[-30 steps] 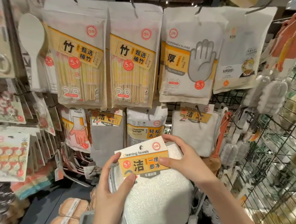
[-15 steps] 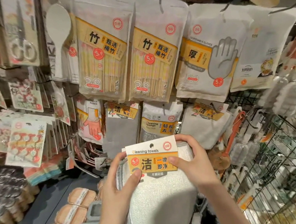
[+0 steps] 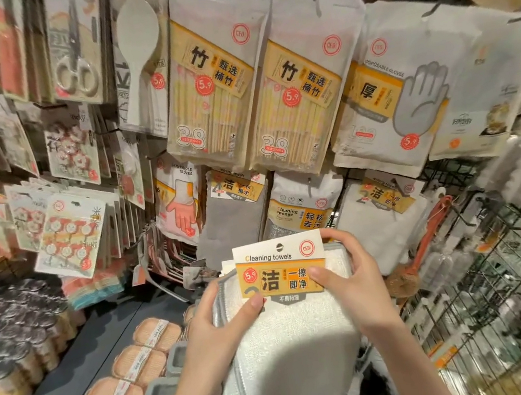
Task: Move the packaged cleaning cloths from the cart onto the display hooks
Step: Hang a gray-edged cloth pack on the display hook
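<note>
I held the towel pack (image 3: 284,337) in both hands, in front of the display's lower row and touching none of the hung goods. My left hand (image 3: 220,326) gripped its left edge, thumb pressed on the lower left corner of the header card (image 3: 280,267). My right hand (image 3: 350,278) closed on the right side, thumb on the card's face, fingers curled behind its top right corner. The card stood at the top of the pack between my two thumbs; the white cloth hung below it, down between my wrists.

Just behind the card hung a grey cloth pack (image 3: 238,214), a sponge bag (image 3: 301,204) and a white towel pack (image 3: 384,212) with a card like mine. Above them hung two bags of bamboo sticks (image 3: 212,95) (image 3: 292,107), then a bag of disposable gloves (image 3: 393,97) to their right. A pouch with a pink glove (image 3: 178,203) hung left of the grey cloth.

On the shelf (image 3: 105,345) at lower left lay tan sponges (image 3: 141,359) in banded pairs beside its wooden front edge. A wire rack (image 3: 506,295) stood to my right, its contents too blurred to name.
</note>
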{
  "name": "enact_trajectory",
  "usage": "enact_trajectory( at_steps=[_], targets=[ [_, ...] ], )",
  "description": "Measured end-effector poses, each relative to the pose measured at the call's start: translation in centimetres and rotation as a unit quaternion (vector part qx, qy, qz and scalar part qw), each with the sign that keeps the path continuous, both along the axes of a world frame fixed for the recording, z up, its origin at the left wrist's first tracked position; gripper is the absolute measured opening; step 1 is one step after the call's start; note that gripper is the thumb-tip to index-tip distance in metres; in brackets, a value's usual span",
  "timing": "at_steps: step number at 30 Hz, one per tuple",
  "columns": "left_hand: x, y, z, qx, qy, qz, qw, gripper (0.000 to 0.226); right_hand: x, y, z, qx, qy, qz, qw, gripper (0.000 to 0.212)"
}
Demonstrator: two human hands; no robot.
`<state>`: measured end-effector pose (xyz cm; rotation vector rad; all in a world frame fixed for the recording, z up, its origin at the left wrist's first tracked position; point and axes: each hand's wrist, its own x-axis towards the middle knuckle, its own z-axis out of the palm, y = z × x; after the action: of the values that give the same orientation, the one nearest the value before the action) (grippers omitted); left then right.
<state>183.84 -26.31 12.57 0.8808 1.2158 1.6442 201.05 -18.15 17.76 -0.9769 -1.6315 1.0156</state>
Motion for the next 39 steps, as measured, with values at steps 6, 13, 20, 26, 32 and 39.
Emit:
enact_trajectory(
  at_steps=[6,13,20,26,32,39],
  targets=[
    [-0.2,-0.1,0.5,0.0,0.007,0.021,1.0,0.044,0.6,0.3,-0.1,0.015,-0.001,-0.052,0.999,0.048],
    [-0.4,-0.2,0.5,0.019,0.041,0.03,0.999,0.04,2.5,1.2,0.1,0.02,0.025,-0.11,0.993,0.044],
    [0.2,0.4,0.5,0.017,0.03,0.036,0.999,0.033,4.5,3.2,-0.5,-0.003,0.042,-0.162,0.986,0.045],
    [0.8,0.7,0.8,0.033,0.06,0.045,0.997,0.032,7.8,7.2,-0.7,-0.017,0.089,-0.245,0.965,0.049],
    [1.0,1.1,1.2,0.039,0.047,0.049,0.997,0.028,11.5,10.9,-0.9,-0.029,0.119,-0.302,0.946,0.045],
    [1.0,1.4,1.4,0.032,0.057,0.049,0.997,0.03,12.8,12.6,-0.9,-0.011,0.083,-0.353,0.932,0.045]
  ],
)
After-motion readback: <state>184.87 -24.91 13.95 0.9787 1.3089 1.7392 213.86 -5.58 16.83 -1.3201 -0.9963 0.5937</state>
